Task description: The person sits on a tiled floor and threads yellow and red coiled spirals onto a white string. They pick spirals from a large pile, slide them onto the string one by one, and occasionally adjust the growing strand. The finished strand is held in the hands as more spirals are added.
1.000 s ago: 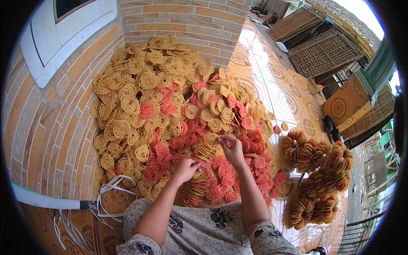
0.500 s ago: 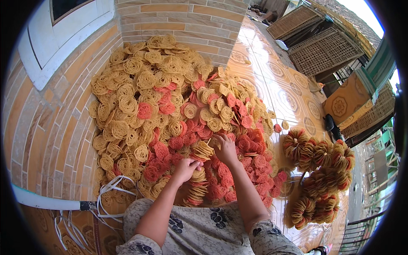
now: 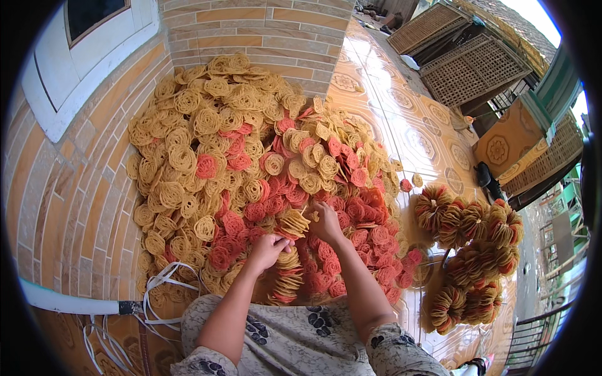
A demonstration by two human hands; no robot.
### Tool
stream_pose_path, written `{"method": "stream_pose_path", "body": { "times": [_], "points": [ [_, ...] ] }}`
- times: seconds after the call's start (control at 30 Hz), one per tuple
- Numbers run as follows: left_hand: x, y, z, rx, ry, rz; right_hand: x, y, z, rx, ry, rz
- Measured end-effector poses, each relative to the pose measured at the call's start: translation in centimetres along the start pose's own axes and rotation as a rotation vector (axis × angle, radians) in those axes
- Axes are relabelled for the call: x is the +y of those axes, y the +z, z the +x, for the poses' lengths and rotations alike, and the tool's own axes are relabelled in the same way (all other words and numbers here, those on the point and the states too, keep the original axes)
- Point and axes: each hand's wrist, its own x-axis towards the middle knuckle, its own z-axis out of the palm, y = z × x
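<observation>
A brick-patterned wall (image 3: 100, 150) backs a broad heap (image 3: 200, 138) of lacy yellow and red discs on the tiled floor. To the right lie round bundles (image 3: 473, 263) of similar discs, well apart from the hands; white strips (image 3: 162, 321) loop at lower left. A column of discs (image 3: 288, 276) stands before the person, the left hand (image 3: 271, 249) clenched around its upper part. Just beside, the right hand (image 3: 323, 220) has bent fingers; whether it grasps anything, I cannot tell.

Rough, matt, lacy discs (image 3: 254, 211) – smooth, glossy floor tiles (image 3: 411, 135) – matt cloth garment (image 3: 282, 341)
</observation>
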Motion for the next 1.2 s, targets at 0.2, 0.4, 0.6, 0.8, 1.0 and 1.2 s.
{"method": "stream_pose_path", "body": {
  "times": [0.2, 0.4, 0.6, 0.8, 1.0, 1.2],
  "points": [
    [-0.4, -0.1, 0.1, -0.011, -0.007, 0.012, -0.1, -2.9, 0.5, -0.018, 0.323, 0.720],
    [-0.8, 0.0, 0.1, 0.020, 0.073, 0.044, -1.7, -3.3, 0.6, -0.025, 0.206, 0.770],
    [-0.6, 0.1, 0.1, 0.027, 0.049, 0.101, -4.1, -4.8, 0.1, 0.021, -0.038, 0.335],
    [-0.2, 0.2, -0.2, 0.035, 0.065, 0.007, -4.9, -6.7, -0.2, -0.010, -0.079, 0.258],
    [-0.6, 0.2, 0.1, 0.033, 0.084, 0.025, -2.3, -4.6, 0.2, 0.018, 0.059, 0.460],
    [-0.8, 0.3, 0.2, 0.022, 0.073, -0.047, 0.7, -1.4, -1.3, -0.131, -0.102, -0.316]
  ]
}}
